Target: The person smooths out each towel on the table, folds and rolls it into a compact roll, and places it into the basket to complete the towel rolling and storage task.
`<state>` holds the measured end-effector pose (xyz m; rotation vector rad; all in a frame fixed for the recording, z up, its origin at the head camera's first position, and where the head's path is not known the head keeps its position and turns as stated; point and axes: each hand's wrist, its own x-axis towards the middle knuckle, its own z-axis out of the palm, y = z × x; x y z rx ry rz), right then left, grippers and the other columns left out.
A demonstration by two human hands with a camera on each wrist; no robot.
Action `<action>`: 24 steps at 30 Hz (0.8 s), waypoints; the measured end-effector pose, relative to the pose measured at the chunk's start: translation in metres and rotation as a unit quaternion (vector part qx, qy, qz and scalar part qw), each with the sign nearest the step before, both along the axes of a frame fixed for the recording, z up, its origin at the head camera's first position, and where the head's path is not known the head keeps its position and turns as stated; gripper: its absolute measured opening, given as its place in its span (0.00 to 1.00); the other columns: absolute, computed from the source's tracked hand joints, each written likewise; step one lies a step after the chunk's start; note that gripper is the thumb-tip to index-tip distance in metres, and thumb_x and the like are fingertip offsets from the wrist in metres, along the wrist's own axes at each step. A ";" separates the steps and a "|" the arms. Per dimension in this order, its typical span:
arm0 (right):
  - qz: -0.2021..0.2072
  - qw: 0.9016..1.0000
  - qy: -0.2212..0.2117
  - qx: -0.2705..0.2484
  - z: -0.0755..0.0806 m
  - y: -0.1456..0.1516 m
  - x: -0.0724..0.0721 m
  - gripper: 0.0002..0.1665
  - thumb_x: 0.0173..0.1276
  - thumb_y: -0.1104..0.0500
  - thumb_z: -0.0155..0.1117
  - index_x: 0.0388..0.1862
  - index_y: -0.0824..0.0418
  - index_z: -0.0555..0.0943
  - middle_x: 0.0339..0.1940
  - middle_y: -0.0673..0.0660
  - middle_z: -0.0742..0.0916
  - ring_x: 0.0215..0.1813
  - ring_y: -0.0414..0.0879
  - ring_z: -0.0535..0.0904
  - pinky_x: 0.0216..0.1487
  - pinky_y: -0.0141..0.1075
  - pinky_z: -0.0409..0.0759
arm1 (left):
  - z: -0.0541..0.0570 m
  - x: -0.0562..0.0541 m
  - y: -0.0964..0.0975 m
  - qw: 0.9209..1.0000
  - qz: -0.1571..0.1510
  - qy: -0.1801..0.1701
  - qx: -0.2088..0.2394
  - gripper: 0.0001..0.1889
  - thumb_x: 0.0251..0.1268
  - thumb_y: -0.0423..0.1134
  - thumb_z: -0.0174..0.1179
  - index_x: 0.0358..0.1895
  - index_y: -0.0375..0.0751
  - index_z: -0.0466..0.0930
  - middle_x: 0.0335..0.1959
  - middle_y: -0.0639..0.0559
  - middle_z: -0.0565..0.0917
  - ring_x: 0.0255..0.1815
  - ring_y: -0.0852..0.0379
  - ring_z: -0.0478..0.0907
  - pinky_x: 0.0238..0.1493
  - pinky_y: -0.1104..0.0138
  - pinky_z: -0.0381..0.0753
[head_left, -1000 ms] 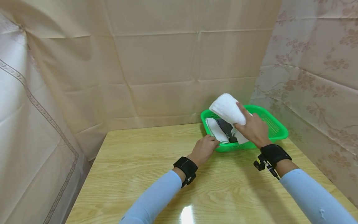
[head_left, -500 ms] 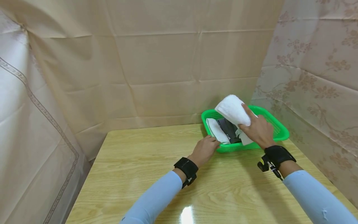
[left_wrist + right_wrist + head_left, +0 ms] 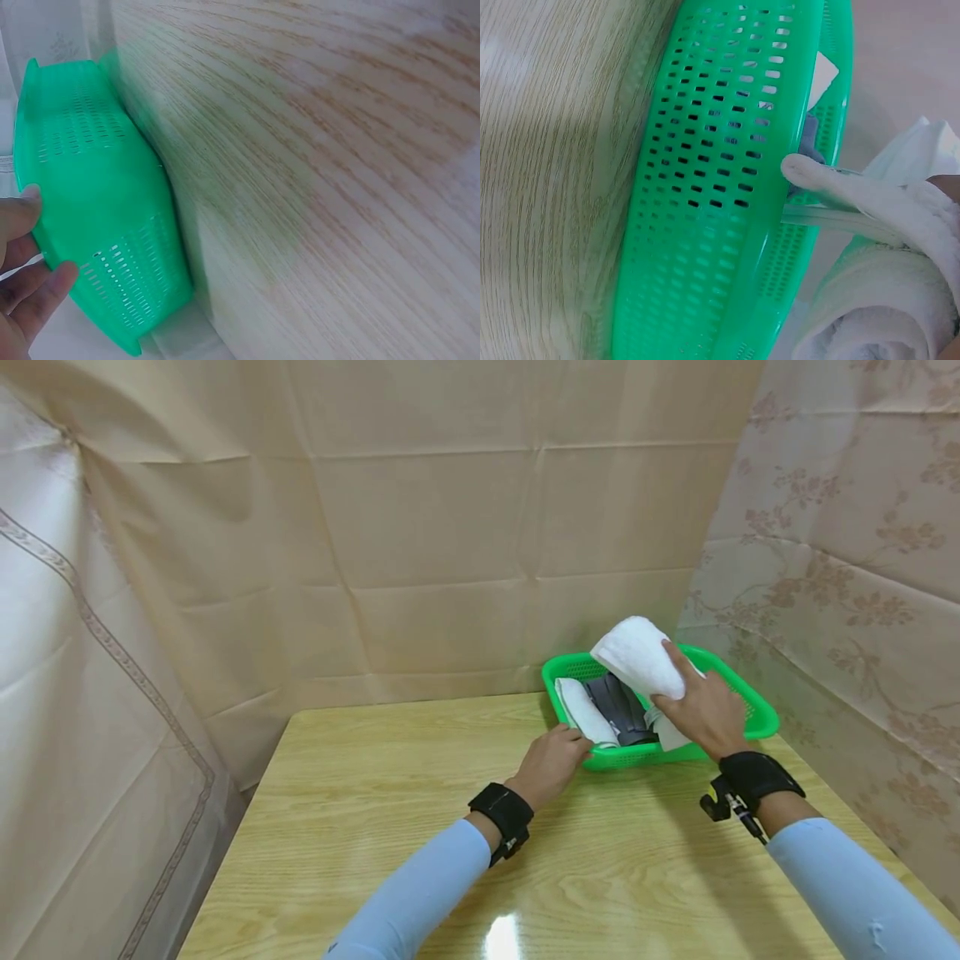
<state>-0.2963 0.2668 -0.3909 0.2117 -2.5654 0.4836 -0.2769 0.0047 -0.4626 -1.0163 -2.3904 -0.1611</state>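
Note:
My left hand [image 3: 551, 764] grips the front left rim of a green perforated plastic basket [image 3: 630, 757]; in the left wrist view its fingertips lie against the basket's outer wall [image 3: 97, 180]. Above the basket's right half, my right hand [image 3: 701, 706] holds a rolled white towel [image 3: 637, 658], tilted. The right wrist view shows the towel's coiled end [image 3: 885, 307] and a loose fold hanging at the rim. Inside the basket, a white rolled cloth [image 3: 587, 710] lies at the left with a dark grey folded cloth [image 3: 618, 706] beside it. A whitish piece of cloth [image 3: 669, 731] shows under my right hand.
The basket stands on a wood-grain table [image 3: 390, 793] at its back right corner. A beige cloth [image 3: 420, 552] hangs behind the table, and a floral cloth [image 3: 847, 593] hangs close on the right. Pale cloth [image 3: 82, 710] drapes at the left.
My right hand has moved slightly right with the white towel, uncovering more of the dark grey cloth. My left hand keeps its grip on the basket's rim.

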 end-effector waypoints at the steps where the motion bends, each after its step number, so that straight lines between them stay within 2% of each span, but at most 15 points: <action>1: -0.002 1.000 -0.002 -0.001 0.000 0.001 0.000 0.52 0.66 0.46 0.70 0.85 0.42 0.56 0.36 0.77 0.81 0.33 0.67 0.77 0.17 0.50 0.66 | 0.000 0.000 0.000 1.000 0.000 0.004 -0.003 0.08 0.72 0.44 0.65 0.48 0.50 0.90 0.41 0.59 0.87 0.42 0.62 0.80 0.43 0.78 0.77; 8: -0.007 1.000 -0.011 -0.005 -0.002 0.007 0.000 0.51 0.67 0.46 0.69 0.85 0.41 0.55 0.39 0.78 0.81 0.36 0.69 0.78 0.18 0.52 0.67 | 0.004 0.004 -0.002 1.000 0.007 0.014 -0.021 0.09 0.72 0.46 0.64 0.48 0.50 0.89 0.40 0.58 0.86 0.41 0.61 0.80 0.41 0.77 0.78; 17: -0.011 1.000 -0.017 -0.005 -0.004 0.011 0.000 0.50 0.69 0.44 0.68 0.85 0.40 0.56 0.39 0.78 0.81 0.35 0.68 0.77 0.18 0.50 0.65 | 0.002 0.006 -0.004 1.000 0.009 0.002 -0.015 0.09 0.72 0.45 0.65 0.48 0.51 0.90 0.43 0.59 0.87 0.44 0.62 0.80 0.43 0.78 0.78; 24: -0.022 1.000 -0.021 -0.008 -0.006 0.016 -0.003 0.49 0.69 0.43 0.67 0.85 0.39 0.54 0.40 0.80 0.81 0.38 0.72 0.77 0.18 0.53 0.67 | 0.001 0.006 -0.004 1.000 0.007 0.005 -0.009 0.09 0.73 0.45 0.65 0.48 0.52 0.90 0.43 0.60 0.87 0.44 0.62 0.80 0.42 0.78 0.78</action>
